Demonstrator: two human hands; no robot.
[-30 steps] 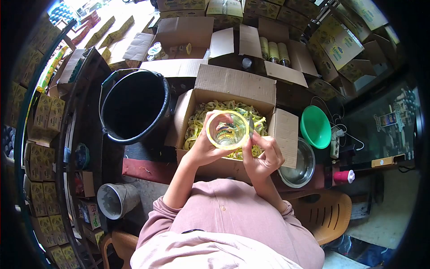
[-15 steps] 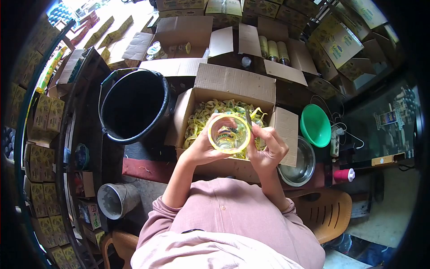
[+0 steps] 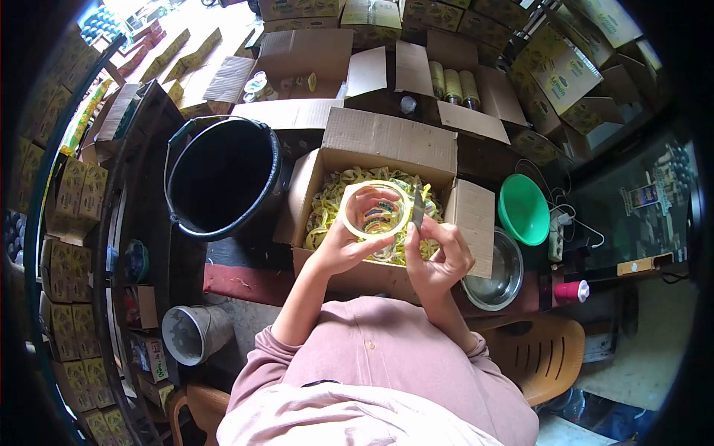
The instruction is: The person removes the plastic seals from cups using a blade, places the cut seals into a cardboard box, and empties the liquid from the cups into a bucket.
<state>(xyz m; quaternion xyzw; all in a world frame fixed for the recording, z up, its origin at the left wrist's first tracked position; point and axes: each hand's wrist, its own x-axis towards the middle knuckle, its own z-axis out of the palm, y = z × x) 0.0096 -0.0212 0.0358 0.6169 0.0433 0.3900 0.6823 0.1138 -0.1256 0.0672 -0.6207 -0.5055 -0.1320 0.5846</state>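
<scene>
My left hand (image 3: 338, 247) is wrapped round a clear cup (image 3: 376, 211) with a yellow rim, its open mouth tilted toward me. Just right of the rim, my right hand (image 3: 439, 260) pinches a dark, narrow blade (image 3: 418, 207) that points upward, close beside the cup. Both hands are above an open cardboard box (image 3: 390, 141), which holds a heap of yellow printed strips (image 3: 327, 202). The lower end of the blade is hidden by my right fingers.
A black bucket (image 3: 223, 178) stands left of the box. On the right are a green bowl (image 3: 524, 209), a metal bowl (image 3: 494, 273) and a pink spool (image 3: 569, 291). Behind, an open box (image 3: 467, 58) holds yellow rolls. A grey bucket (image 3: 195, 334) is at lower left.
The cup has shifted slightly up and left since half a second ago, and its tilt has changed. The blade now leans right of the rim, and my right hand has moved slightly.
</scene>
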